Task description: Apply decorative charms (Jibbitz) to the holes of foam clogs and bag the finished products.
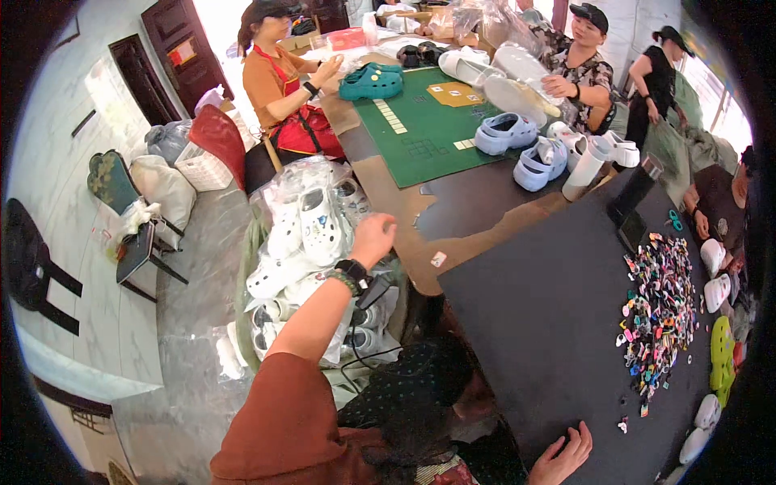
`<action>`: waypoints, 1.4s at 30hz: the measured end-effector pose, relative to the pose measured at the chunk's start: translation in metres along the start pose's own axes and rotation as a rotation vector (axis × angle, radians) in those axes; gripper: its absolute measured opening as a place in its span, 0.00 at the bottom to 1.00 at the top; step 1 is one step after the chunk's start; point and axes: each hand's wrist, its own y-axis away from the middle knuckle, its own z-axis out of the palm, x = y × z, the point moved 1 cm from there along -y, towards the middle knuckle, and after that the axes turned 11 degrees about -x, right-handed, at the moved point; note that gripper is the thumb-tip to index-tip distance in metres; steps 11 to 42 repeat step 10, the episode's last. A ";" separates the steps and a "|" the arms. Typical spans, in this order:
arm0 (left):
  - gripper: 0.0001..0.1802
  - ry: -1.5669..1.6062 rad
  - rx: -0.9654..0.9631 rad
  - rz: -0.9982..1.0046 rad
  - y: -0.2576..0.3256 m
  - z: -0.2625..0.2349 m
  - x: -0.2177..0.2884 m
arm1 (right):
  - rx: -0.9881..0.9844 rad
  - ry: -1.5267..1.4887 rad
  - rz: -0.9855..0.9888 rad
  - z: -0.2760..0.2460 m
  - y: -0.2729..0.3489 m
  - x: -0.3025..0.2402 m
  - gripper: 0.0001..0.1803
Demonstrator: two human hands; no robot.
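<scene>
Your left hand (373,238) is curled with its back to you, so its fingers are hidden and you cannot tell whether it holds anything. Your right hand (563,459) is cut off at the lower edge. The charms (656,311) are too small to tell apart.

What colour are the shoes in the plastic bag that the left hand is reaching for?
White. The clogs by the left hand show best in the head view.

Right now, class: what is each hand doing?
Left hand: closed, reaching over the bagged white clogs, holding nothing visible.
Right hand: open, flat on the dark table.
</scene>
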 end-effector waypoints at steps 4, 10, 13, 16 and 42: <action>0.20 -0.156 0.047 -0.162 0.015 -0.029 -0.060 | 0.058 0.060 0.098 0.003 0.010 -0.003 0.10; 0.43 -0.475 -0.103 -0.667 -0.012 -0.020 -0.160 | 0.026 0.052 0.294 0.019 0.022 0.009 0.12; 0.43 -0.475 -0.103 -0.667 -0.012 -0.020 -0.160 | 0.026 0.052 0.294 0.019 0.022 0.009 0.12; 0.43 -0.475 -0.103 -0.667 -0.012 -0.020 -0.160 | 0.026 0.052 0.294 0.019 0.022 0.009 0.12; 0.43 -0.475 -0.103 -0.667 -0.012 -0.020 -0.160 | 0.026 0.052 0.294 0.019 0.022 0.009 0.12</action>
